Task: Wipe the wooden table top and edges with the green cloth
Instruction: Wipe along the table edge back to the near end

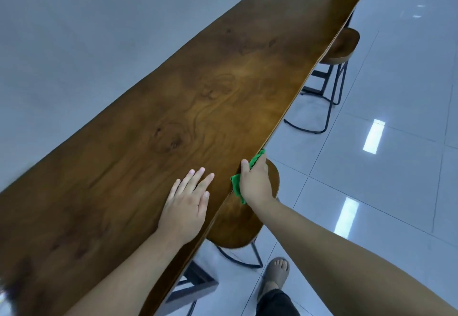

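Green cloth [236,184] location, head view: bunched against the right-hand long edge of the wooden table top [198,80], in the near part of the slab. The cloth is held between that edge and the palm of the right hand [255,182]. Two portions show: one fold below the thumb and one tip beyond the knuckles. The remainder is covered by the hand.

Right hand state: closed round the cloth. The thumb lies on the top face of the slab, right at the rim. The other fingers curl down over the edge and are out of sight below it. The forearm enters from the lower right.

Left hand [187,204] state: fully open, palm down, flat on the table top just beside the same edge. The fingers are straight, slightly spread, and point up the slab. It holds nothing. The two hands are near one another but apart, and the left does not touch the cloth.

Table top: long, narrow, dark varnished wood with visible knots and grain, running from lower left to upper right alongside a grey wall [86,31].

Below the edge: a round wooden stool [238,224] on a black metal frame sits directly under the right hand, partly tucked beneath the slab. A second stool [343,45] of the same type stands farther along. Glossy pale floor tiles [371,179] reflect lights. One sandalled foot [276,273] stands on the tiles near the first stool.
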